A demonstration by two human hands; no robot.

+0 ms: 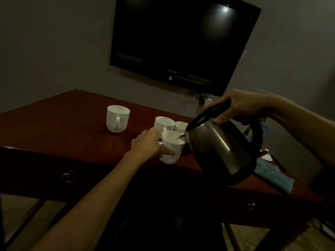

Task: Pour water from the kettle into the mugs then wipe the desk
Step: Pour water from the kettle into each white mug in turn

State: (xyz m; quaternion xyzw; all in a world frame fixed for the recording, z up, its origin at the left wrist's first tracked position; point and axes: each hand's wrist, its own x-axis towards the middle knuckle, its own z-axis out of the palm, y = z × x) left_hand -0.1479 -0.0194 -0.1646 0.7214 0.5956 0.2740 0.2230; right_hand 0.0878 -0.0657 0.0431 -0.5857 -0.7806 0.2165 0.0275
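I am tipping the kettle [221,147] with my right hand [241,105], fingers wrapped around its black handle at centre right of the frame and thumb pressed on the steel just below the lid. Its spout is hanging right over the rim of the nearest mug [171,147], just right of centre. My left hand [146,144] is closed around that mug's near side to steady it on the desk [72,127]. To pour well, I judge I should be keeping the tilt shallow and the spout low and centred over the opening, because the mug is standing close to the desk's front edge and a surge would run over the edge. I cannot tell in this dim light how full it is, so I am watching the level closely.

Two more mugs are crowding just behind it: the middle mug [164,124] and the partly hidden mug [181,126], nearly touching the kettle's lid. Swinging the spout across to them needs care. A fourth mug [117,118] is standing well apart to the left. The blue cloth [272,176] is lying at lower right beside the kettle's base, ready for wiping. A dark television [183,40] is filling the upper centre.
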